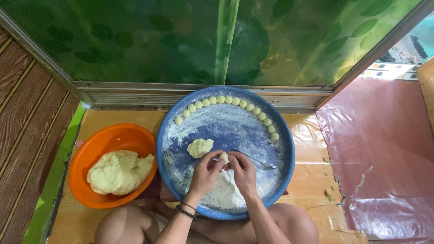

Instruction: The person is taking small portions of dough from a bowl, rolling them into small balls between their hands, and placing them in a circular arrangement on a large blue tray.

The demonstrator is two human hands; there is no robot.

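Pale small dough lump [224, 157] sits pinched between left hand [205, 171] and right hand [244, 169], mid-frame over floured round blue tray [285, 149].

I pinch a small, pale dough piece [224, 157] between my fingertips, above the floured middle of the round blue tray [285, 135], slightly toward its near edge.

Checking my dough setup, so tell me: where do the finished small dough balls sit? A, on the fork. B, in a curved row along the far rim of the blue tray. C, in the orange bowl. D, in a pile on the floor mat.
B: the small dough balls line the far rim of the blue tray in an arc, while the orange bowl holds only one big dough lump.
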